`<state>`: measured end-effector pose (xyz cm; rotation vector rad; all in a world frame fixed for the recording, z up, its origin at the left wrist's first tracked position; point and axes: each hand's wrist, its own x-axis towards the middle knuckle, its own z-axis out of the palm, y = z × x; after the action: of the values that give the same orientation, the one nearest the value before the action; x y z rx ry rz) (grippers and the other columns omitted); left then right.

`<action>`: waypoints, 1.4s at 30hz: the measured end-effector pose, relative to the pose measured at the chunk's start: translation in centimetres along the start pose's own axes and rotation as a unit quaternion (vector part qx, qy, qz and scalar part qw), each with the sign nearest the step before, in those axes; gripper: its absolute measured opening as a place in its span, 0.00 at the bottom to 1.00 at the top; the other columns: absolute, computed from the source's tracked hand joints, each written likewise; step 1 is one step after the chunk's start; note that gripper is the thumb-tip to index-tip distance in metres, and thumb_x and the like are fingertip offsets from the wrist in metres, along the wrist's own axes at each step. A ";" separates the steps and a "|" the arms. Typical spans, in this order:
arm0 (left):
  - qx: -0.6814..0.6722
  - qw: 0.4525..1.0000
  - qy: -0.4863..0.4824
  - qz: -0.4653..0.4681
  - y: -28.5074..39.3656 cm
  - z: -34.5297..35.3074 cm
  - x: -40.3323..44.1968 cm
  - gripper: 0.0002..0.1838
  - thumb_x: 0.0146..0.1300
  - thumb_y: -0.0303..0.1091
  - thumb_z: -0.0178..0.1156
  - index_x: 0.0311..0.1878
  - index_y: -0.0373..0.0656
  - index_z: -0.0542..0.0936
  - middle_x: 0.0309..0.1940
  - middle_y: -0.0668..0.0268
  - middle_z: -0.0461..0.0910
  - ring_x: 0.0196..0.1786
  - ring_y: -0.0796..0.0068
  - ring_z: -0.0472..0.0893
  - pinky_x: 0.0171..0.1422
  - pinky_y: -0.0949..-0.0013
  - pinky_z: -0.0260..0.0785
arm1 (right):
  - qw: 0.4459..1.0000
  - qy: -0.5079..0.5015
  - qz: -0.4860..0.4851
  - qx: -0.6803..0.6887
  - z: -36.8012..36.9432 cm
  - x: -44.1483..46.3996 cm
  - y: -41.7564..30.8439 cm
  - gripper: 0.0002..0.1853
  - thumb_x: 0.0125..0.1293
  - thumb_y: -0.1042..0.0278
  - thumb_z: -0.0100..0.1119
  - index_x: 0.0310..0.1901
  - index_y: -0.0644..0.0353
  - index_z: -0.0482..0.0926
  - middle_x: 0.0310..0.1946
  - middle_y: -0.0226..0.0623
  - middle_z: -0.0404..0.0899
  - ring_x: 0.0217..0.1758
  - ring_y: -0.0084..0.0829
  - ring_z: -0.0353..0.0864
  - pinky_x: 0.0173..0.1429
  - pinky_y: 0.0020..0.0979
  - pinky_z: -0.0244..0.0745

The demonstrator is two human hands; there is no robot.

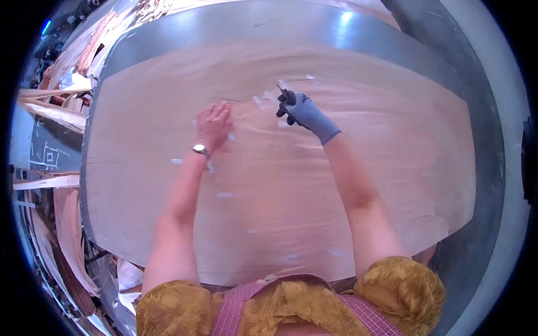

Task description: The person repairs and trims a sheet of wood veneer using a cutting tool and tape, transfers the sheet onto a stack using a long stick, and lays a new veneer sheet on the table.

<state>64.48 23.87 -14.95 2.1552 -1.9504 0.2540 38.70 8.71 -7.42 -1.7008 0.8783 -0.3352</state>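
A large pale wood veneer sheet (pixel 269 179) lies over the table, with small strips of whitish tape (pixel 225 195) stuck on it in several places. My left hand (pixel 213 124), bare with a watch at the wrist, rests flat on the sheet, fingers extended and close together. My right hand (pixel 297 109) wears a grey glove with dark fingertips. Its fingers are closed around a slim dark tool (pixel 282 88) that points up and to the left; its exact kind is too small to tell. Tape pieces (pixel 258 102) lie between the two hands along a dark line or crack in the veneer.
The grey tabletop (pixel 314 28) shows beyond the sheet's far edge and down its right side. On the left stand wooden pieces (pixel 53 103) and long veneer strips (pixel 73 235). More wood scraps (pixel 151 11) are heaped at the far left.
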 end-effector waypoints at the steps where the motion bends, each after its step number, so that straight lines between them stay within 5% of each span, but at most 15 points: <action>1: 0.001 1.000 -0.022 -0.001 -0.2 -0.1 0.1 0.20 0.66 0.42 0.52 0.60 0.51 0.77 0.65 0.70 0.73 0.65 0.60 0.72 0.67 0.52 0.59 | 0.998 0.005 0.008 0.067 -2.0 -1.9 0.0 0.09 0.66 0.69 0.55 0.44 0.65 0.77 0.27 0.35 0.84 0.20 0.20 0.75 0.24 0.24 0.72; 4: -0.003 0.998 -0.048 0.031 -0.2 -0.6 0.6 0.20 0.67 0.41 0.52 0.60 0.51 0.76 0.64 0.69 0.74 0.64 0.60 0.73 0.68 0.54 0.60 | 0.994 0.083 0.011 0.064 -9.3 -6.4 4.7 0.10 0.67 0.67 0.56 0.44 0.63 0.78 0.27 0.34 0.84 0.19 0.19 0.74 0.24 0.24 0.71; 10: 0.122 0.960 -0.243 -0.069 4.4 -3.7 5.9 0.19 0.66 0.44 0.49 0.56 0.50 0.78 0.60 0.65 0.77 0.61 0.63 0.75 0.65 0.52 0.64 | 0.978 0.178 0.005 0.107 -22.0 -9.6 12.3 0.10 0.67 0.64 0.58 0.44 0.60 0.79 0.26 0.31 0.83 0.17 0.16 0.68 0.21 0.21 0.62; 12: 0.195 0.947 -0.233 -0.103 8.6 -4.3 8.6 0.19 0.66 0.45 0.49 0.55 0.50 0.79 0.58 0.65 0.78 0.59 0.62 0.76 0.63 0.52 0.65 | 0.971 0.193 0.014 0.141 -24.8 -8.7 13.1 0.10 0.68 0.62 0.59 0.46 0.57 0.79 0.27 0.31 0.83 0.17 0.15 0.66 0.21 0.19 0.60; 14: 0.168 0.984 -0.010 -0.063 13.7 -0.1 10.9 0.18 0.64 0.42 0.52 0.55 0.49 0.79 0.56 0.64 0.78 0.58 0.61 0.76 0.61 0.51 0.65 | 0.954 0.215 0.034 0.204 -27.1 -7.6 13.8 0.09 0.66 0.63 0.60 0.44 0.57 0.79 0.28 0.33 0.83 0.16 0.16 0.65 0.19 0.21 0.59; 20: -0.094 0.986 0.049 0.130 34.3 5.6 19.3 0.24 0.64 0.36 0.56 0.64 0.48 0.71 0.68 0.63 0.67 0.69 0.60 0.65 0.72 0.52 0.55 | 0.935 0.205 0.192 0.215 -30.1 -3.2 19.6 0.11 0.61 0.61 0.65 0.37 0.60 0.80 0.26 0.36 0.85 0.16 0.19 0.68 0.19 0.25 0.62; 24: -0.107 0.980 0.051 0.161 40.8 7.8 22.8 0.22 0.65 0.37 0.55 0.62 0.48 0.74 0.66 0.66 0.71 0.68 0.60 0.67 0.72 0.50 0.53 | 0.956 0.234 0.137 0.109 -29.0 1.0 26.3 0.13 0.57 0.60 0.67 0.34 0.62 0.82 0.26 0.36 0.85 0.23 0.24 0.81 0.25 0.27 0.74; 27: -0.074 0.982 0.058 0.161 42.3 9.9 23.3 0.20 0.63 0.41 0.57 0.57 0.48 0.79 0.61 0.66 0.76 0.66 0.60 0.70 0.72 0.49 0.52 | 0.968 0.207 0.033 -0.138 -29.6 -0.1 23.9 0.14 0.60 0.60 0.62 0.37 0.65 0.82 0.30 0.43 0.85 0.31 0.36 0.86 0.36 0.38 0.80; 28: -0.069 0.981 0.058 0.173 42.3 10.0 23.4 0.20 0.63 0.42 0.57 0.57 0.48 0.79 0.61 0.65 0.76 0.66 0.60 0.70 0.72 0.50 0.52 | 0.950 0.189 -0.031 -0.245 -30.7 -0.7 22.9 0.14 0.60 0.61 0.60 0.39 0.65 0.81 0.33 0.46 0.86 0.34 0.40 0.86 0.39 0.42 0.80; 31: -0.039 0.981 0.040 0.186 42.3 10.5 23.6 0.22 0.62 0.44 0.58 0.57 0.48 0.79 0.61 0.64 0.76 0.66 0.60 0.70 0.73 0.50 0.51 | 0.881 0.152 0.018 -0.448 -34.2 -2.3 19.0 0.16 0.59 0.63 0.59 0.46 0.62 0.80 0.39 0.49 0.84 0.39 0.46 0.85 0.42 0.47 0.79; 34: 0.001 0.985 -0.099 0.142 44.2 7.3 26.6 0.23 0.62 0.45 0.58 0.59 0.48 0.77 0.59 0.64 0.76 0.63 0.60 0.71 0.72 0.50 0.52 | 0.905 0.247 -0.008 -0.346 -41.6 -6.2 23.8 0.18 0.60 0.63 0.60 0.51 0.60 0.78 0.39 0.44 0.84 0.36 0.37 0.85 0.38 0.39 0.79; 35: 0.015 0.980 -0.163 0.117 45.2 6.6 27.5 0.23 0.62 0.45 0.58 0.59 0.48 0.77 0.58 0.64 0.77 0.62 0.60 0.71 0.71 0.50 0.53 | 0.939 0.256 0.000 -0.228 -44.4 -9.2 24.7 0.21 0.62 0.55 0.59 0.51 0.62 0.78 0.36 0.45 0.84 0.35 0.36 0.85 0.40 0.39 0.79; 36: -0.015 0.986 -0.107 0.127 46.4 6.9 28.0 0.24 0.62 0.44 0.59 0.61 0.48 0.75 0.57 0.63 0.77 0.62 0.59 0.71 0.70 0.50 0.54 | 0.959 0.262 0.006 -0.107 -47.2 -12.7 24.9 0.26 0.65 0.47 0.59 0.52 0.64 0.78 0.33 0.45 0.84 0.35 0.34 0.85 0.41 0.38 0.78; 40: -0.182 0.964 0.057 0.183 54.7 10.8 30.2 0.36 0.61 0.37 0.61 0.73 0.49 0.61 0.53 0.56 0.77 0.59 0.55 0.72 0.67 0.53 0.57 | 0.942 0.304 0.138 -0.035 -55.1 -17.3 27.8 0.29 0.61 0.44 0.62 0.51 0.66 0.78 0.27 0.40 0.84 0.25 0.29 0.83 0.36 0.32 0.77; 42: -0.292 0.938 -0.082 0.166 62.2 10.9 30.5 0.41 0.60 0.33 0.62 0.76 0.49 0.54 0.56 0.53 0.76 0.62 0.52 0.70 0.69 0.54 0.56 | 0.938 0.280 0.194 -0.067 -57.3 -17.4 29.8 0.29 0.60 0.45 0.63 0.48 0.67 0.79 0.27 0.41 0.85 0.26 0.31 0.84 0.37 0.32 0.77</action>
<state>5.47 -14.05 -13.96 1.5045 -2.1224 -0.4208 -20.35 -22.24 -12.62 -1.5223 1.6614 -0.5089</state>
